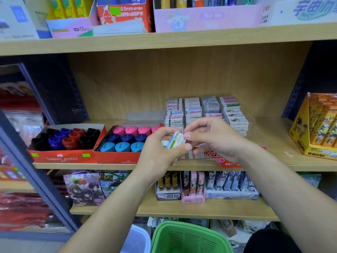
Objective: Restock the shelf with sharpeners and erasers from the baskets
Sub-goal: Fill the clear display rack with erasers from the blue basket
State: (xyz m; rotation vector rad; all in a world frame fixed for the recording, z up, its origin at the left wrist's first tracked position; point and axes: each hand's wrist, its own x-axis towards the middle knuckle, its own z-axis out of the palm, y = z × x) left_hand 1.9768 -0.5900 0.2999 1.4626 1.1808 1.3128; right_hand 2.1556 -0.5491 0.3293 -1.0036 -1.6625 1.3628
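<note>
My left hand grips a few small white packaged erasers in front of the middle shelf. My right hand pinches the top eraser at its right edge with thumb and forefinger. Behind the hands, stacked rows of boxed erasers fill a clear tray. To the left stand two red Faber-Castell display boxes of sharpeners: one with black, blue and red ones, one with pink, navy and teal ones. A green basket and a white basket stand below.
A yellow display box sits at the shelf's right end. Card packs and small boxes line the lower shelf. Pen boxes crowd the upper shelf. A dark perforated panel bounds the left side.
</note>
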